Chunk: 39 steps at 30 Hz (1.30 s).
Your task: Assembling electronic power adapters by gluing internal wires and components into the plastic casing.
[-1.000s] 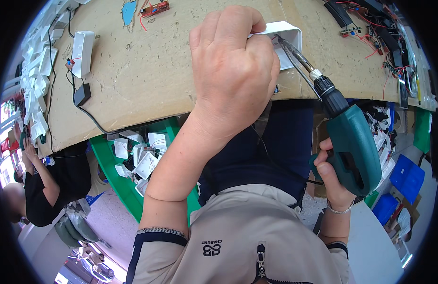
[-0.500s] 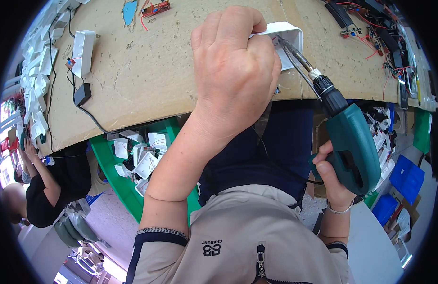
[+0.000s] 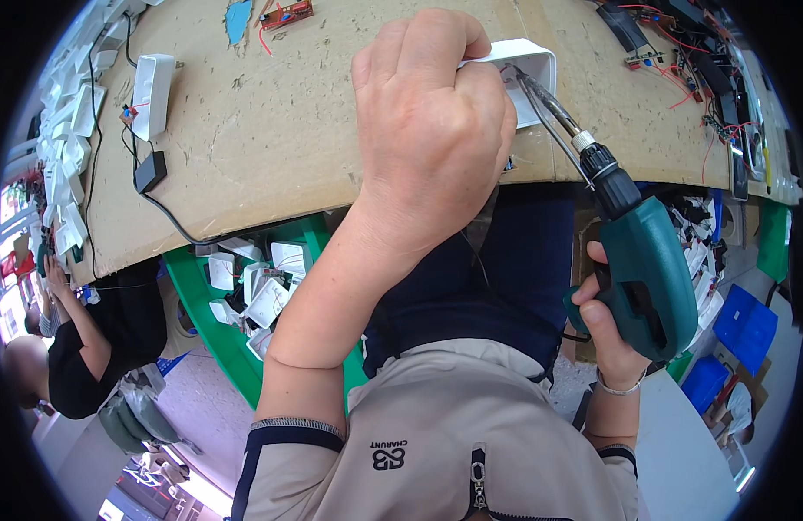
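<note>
My left hand [image 3: 436,113] is closed on the near-left side of a white plastic housing [image 3: 540,62] on the worktable; its fingertips are mostly hidden behind the knuckles. My right hand [image 3: 614,334] grips a green soldering gun [image 3: 649,269] by its handle, fingers around the trigger. The gun's metal tip, with a thin tube alongside, reaches into the open housing. What the tip touches inside is too small to make out.
A second white housing [image 3: 152,95] with a small wired board and a black block [image 3: 149,172] lies left. A red circuit board [image 3: 287,15] sits at the back. Wired parts [image 3: 679,61] crowd the right. Below the table edge, a green bin [image 3: 217,352] holds white housings.
The soldering gun's tip has shifted slightly to the right inside the housing, and the gun has tilted a little. My left hand and the housing look almost unmoved.
</note>
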Available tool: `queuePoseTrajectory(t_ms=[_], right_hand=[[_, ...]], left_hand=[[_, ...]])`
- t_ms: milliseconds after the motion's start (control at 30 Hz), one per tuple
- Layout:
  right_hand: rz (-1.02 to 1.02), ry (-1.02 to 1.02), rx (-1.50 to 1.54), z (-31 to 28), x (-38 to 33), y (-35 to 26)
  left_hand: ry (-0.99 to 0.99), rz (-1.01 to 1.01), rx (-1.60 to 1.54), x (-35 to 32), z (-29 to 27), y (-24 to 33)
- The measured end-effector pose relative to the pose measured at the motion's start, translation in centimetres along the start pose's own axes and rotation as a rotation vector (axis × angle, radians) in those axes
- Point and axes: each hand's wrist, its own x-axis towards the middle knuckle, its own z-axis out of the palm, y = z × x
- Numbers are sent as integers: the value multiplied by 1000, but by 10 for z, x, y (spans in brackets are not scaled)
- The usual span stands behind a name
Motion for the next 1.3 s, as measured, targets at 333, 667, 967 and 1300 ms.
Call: queuePoseTrajectory(t_ms=[333, 667, 967, 1300], right_hand=[[23, -17, -3, 1, -1, 0], [-58, 7, 4, -7, -16, 4], [-73, 173, 100, -4, -23, -1], [-263, 276, 65, -13, -38, 3]], left_hand=[[-21, -16, 6, 1, -2, 2], [-133, -16, 48, 14, -20, 9], [-149, -95, -18, 7, -14, 8], [442, -5, -519, -31, -50, 19]])
